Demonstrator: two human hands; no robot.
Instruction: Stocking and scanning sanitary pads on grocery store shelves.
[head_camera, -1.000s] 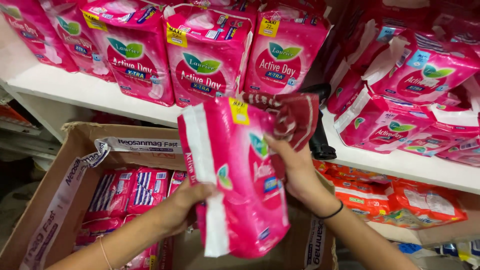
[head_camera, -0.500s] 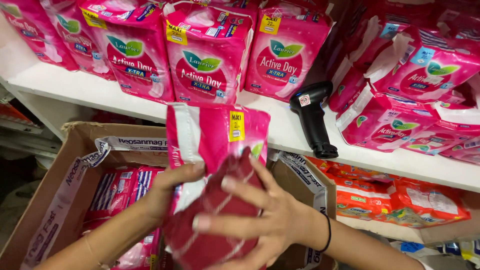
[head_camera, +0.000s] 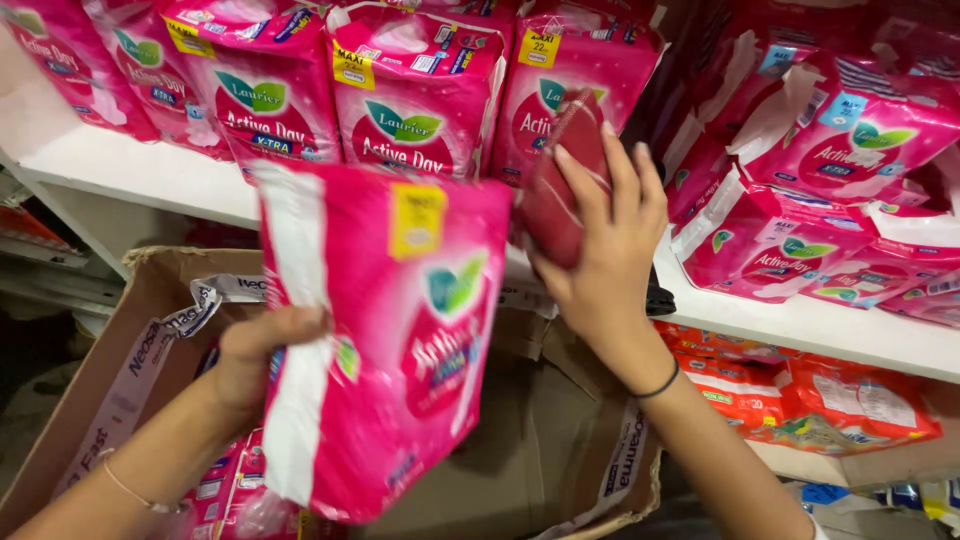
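My left hand (head_camera: 262, 358) grips a large pink pack of pads (head_camera: 385, 330) by its white left side and holds it upright over an open cardboard box (head_camera: 150, 310). My right hand (head_camera: 605, 240) is raised toward the shelf and is closed around a dark red cloth (head_camera: 562, 185), pressed near the pink packs standing on the white shelf (head_camera: 150, 170). A black band sits on my right wrist and a thin bracelet on my left.
Rows of pink pad packs (head_camera: 415, 90) fill the upper shelf, with more tumbled packs (head_camera: 830, 180) at the right. Orange packs (head_camera: 800, 400) lie on the lower shelf. More pink packs (head_camera: 225, 480) lie inside the box. A black device is mostly hidden behind my right wrist.
My right hand lifted the red cloth from the front of the held pack up toward the shelf packs. The held pack has turned and shifted right, now covering the black device on the shelf.
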